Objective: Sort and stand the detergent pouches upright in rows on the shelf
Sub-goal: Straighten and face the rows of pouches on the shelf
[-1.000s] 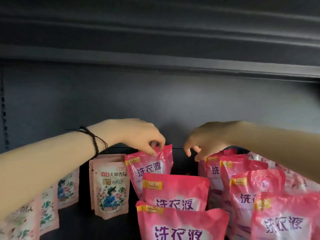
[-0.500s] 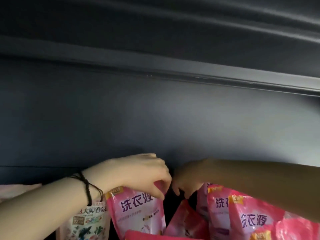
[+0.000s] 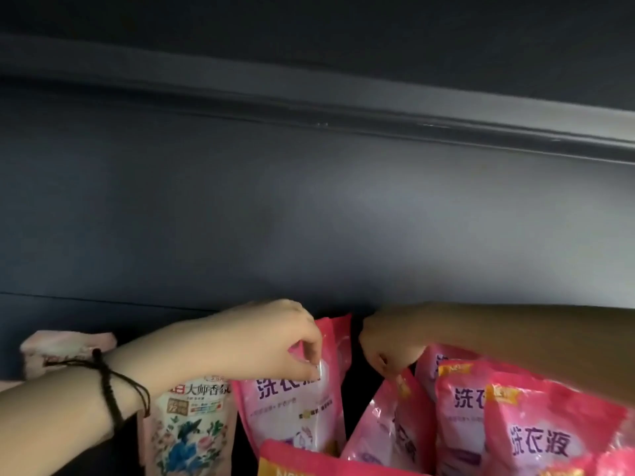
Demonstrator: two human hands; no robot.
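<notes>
My left hand (image 3: 271, 341) pinches the top of an upright pink detergent pouch (image 3: 295, 410) at the back of the shelf. My right hand (image 3: 386, 341) pinches the top corner of a tilted pink pouch (image 3: 388, 427) just to its right. More pink pouches (image 3: 546, 427) stand in rows at the right, and another pink pouch (image 3: 309, 462) shows at the bottom edge. A pale floral pouch (image 3: 192, 427) stands left of the held one, partly behind my left wrist.
The dark back wall of the shelf (image 3: 309, 218) fills most of the view, with the edge of the shelf above (image 3: 326, 111) crossing the top. A pale pouch top (image 3: 65, 348) pokes up at far left behind my forearm.
The view has tilted up, so the pouches now sit low in the frame. My right hand has come over from the right rows and taken the corner of the tilted pouch.
</notes>
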